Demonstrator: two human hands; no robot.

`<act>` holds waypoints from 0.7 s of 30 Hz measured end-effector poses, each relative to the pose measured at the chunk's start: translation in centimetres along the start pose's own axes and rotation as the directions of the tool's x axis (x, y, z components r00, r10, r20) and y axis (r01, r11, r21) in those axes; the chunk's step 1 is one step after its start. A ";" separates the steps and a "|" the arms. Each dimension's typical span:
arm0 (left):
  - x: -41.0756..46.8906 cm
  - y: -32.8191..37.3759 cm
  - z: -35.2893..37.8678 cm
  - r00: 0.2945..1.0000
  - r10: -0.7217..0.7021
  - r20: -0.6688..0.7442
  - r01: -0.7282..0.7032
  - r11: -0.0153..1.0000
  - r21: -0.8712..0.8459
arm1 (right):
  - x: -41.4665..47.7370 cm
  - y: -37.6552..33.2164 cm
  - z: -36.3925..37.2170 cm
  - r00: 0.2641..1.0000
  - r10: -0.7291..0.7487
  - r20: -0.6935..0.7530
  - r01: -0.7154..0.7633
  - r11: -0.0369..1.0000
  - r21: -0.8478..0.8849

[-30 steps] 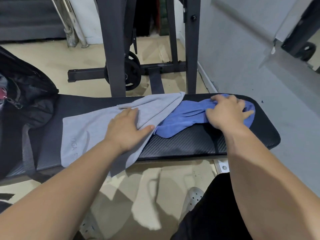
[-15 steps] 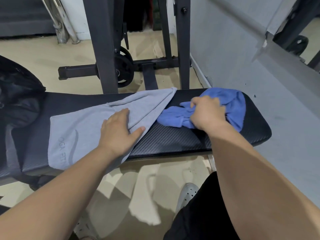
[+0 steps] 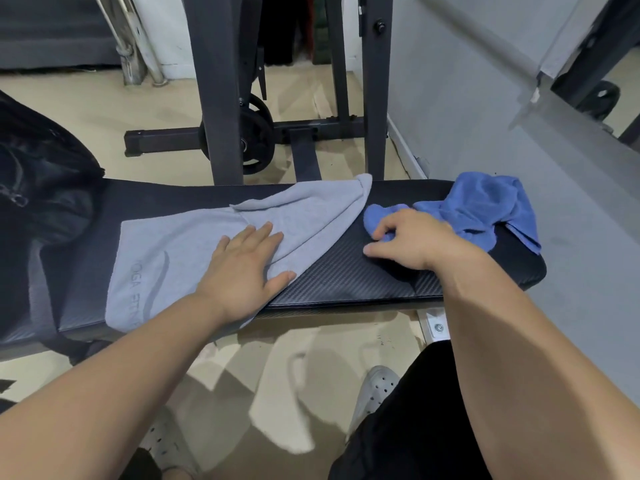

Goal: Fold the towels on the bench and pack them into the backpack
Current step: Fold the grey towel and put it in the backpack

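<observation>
Left hand [image 3: 242, 268] released, palm down, fingers straight and spread, pressing flat on the grey towel [image 3: 166, 258]. Grey towel lies across the middle-left of the black padded desk [image 3: 346, 275], its right part folded over on a diagonal with one corner pointing at the far edge, its near edge hanging over the front of the desk under my wrist, faint lettering near its left end. Right hand [image 3: 412, 242] is grasping the blue towel [image 3: 485, 206]: fingers curled down into its bunched left end, thumb stuck out on the bare pad. Blue towel is crumpled, unfolded, on the right end of the desk, one corner drooping over the right edge. The two towels sit just beside each other, with a strip of bare pad between them. Backpack [image 3: 41, 174], black, sits at the far left on the left end of the desk, cut off by the frame edge, well apart from both towels; a zip pull [image 3: 15, 199] shows on it, but I can't tell if it is open or what is inside. Behind the desk stands a dark metal rack [image 3: 207, 81] with a weight plate [image 3: 258, 133] low on it. Grey wall [image 3: 467, 98] to the right. My light perforated shoe [image 3: 375, 389] shows on the beige floor [image 3: 86, 112] below.
</observation>
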State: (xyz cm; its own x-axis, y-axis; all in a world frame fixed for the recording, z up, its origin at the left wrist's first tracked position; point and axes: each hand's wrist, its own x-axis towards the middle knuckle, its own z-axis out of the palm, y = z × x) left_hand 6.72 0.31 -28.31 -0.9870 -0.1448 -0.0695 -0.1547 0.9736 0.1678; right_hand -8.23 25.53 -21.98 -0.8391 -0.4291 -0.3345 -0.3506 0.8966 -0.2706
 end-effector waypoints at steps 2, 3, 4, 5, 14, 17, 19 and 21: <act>-0.5 -0.5 0.0 0.998 0.053 0.028 -0.053 0.999 0.011 | 0.1 0.0 -0.2 0.987 0.112 -0.118 -0.116 0.993 -0.031; -0.8 -0.9 -0.1 0.996 0.081 0.044 -0.081 0.997 0.009 | 0.2 -0.2 -0.1 0.975 0.124 -0.182 -0.135 0.989 -0.053; -1.2 -1.2 -0.3 0.992 0.110 0.061 -0.110 0.994 0.005 | 0.4 -0.5 0.3 0.962 0.110 -0.251 -0.129 0.990 -0.063; -1.5 -1.5 -0.5 0.988 0.138 0.076 -0.138 0.990 -0.003 | 0.5 -1.0 0.7 0.945 0.076 -0.319 -0.099 0.993 -0.057; -4.2 -5.7 -2.3 0.987 -0.138 -0.081 0.130 0.987 -0.096 | 1.4 -11.2 6.1 0.807 -0.521 -0.280 0.493 0.854 -0.167; -4.7 -6.3 -1.9 0.985 -0.169 -0.021 0.168 0.985 -0.038 | 2.9 -13.8 7.2 0.812 -0.534 -0.235 0.495 0.844 -0.206; -4.7 -6.1 -1.4 0.985 -0.173 0.009 0.173 0.984 -0.036 | 4.2 -14.7 7.5 0.844 -0.493 -0.213 0.454 0.867 -0.205; -4.5 -6.1 -1.0 0.981 -0.190 0.048 0.193 0.978 -0.072 | 5.3 -15.3 7.7 0.867 -0.441 -0.231 0.395 0.892 -0.221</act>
State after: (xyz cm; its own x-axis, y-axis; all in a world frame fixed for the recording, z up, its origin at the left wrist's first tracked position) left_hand 12.03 -5.11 -27.98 -0.9363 -0.3189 -0.1471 -0.3455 0.9118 0.2220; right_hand -4.08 8.73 -26.55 -0.6691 -0.7422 0.0381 -0.7359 0.6544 -0.1739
